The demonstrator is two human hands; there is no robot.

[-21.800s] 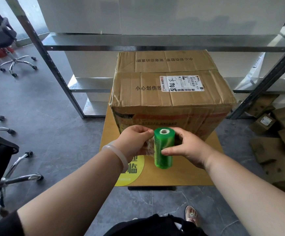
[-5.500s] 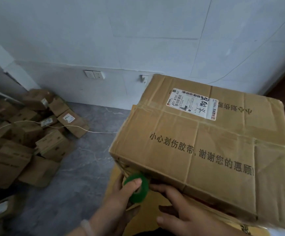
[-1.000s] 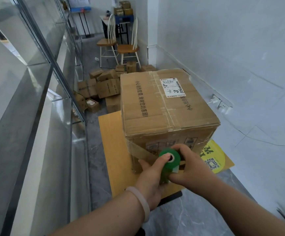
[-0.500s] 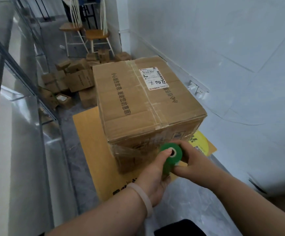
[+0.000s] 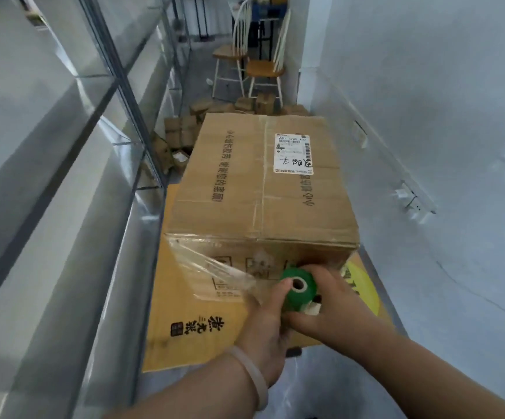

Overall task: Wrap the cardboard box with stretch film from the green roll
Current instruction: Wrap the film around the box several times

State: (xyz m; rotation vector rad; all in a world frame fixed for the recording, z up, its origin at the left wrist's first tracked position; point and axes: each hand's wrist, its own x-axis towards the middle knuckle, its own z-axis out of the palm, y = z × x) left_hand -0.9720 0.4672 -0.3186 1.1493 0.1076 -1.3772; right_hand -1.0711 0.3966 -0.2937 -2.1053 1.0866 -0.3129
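A narrow aisle ran between metal shelving (image 5: 118, 71) and a white wall (image 5: 426, 86). The cardboard box (image 5: 260, 192) sat on a low table (image 5: 166, 328). The left hand (image 5: 267, 325) and right hand (image 5: 332, 306) gripped the green roll (image 5: 298, 290) just beside its near face. The bunched film (image 5: 212, 267) could have slipped off the corner if tension slackened.

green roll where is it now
Head view, low right of centre: the green roll is held by the left hand and right hand at the near side of the cardboard box.

Metal shelving (image 5: 115, 86) runs along the left; small cartons (image 5: 181, 131) piled on floor far left, w/ two wooden chairs (image 5: 263, 68) beyond. Wall socket (image 5: 409, 199) at right (white wall). Yellow worktop (image 5: 166, 328) near centre.
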